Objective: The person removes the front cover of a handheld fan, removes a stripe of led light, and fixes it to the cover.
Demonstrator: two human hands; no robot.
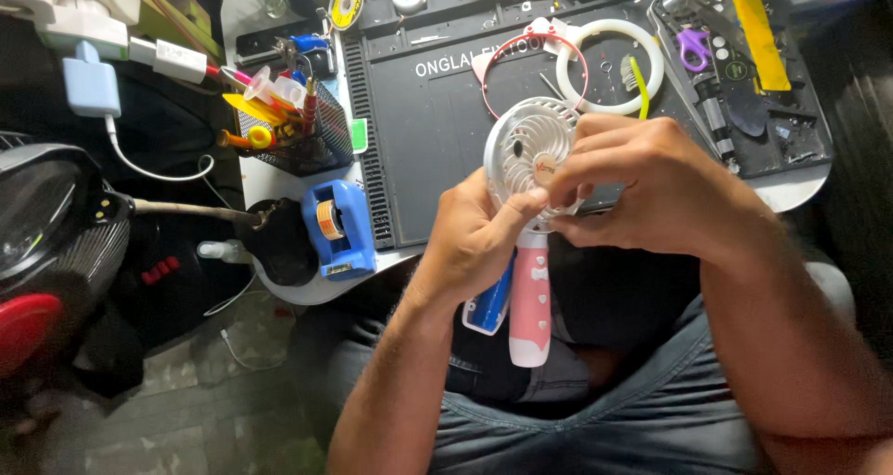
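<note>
— Two hands on it?
— Yes. My left hand and right hand pinch, fingers closed, the round white grille of the small handheld plastic fan above my lap.
— Its direction?
— Long axis near vertical: head toward the dark work mat, pink-white handle toward me.

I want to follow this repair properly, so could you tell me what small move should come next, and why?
Probably lift the front grille off the handheld fan: the left hand steadies it while the right hand fingertips pinch at its centre hub.
</note>
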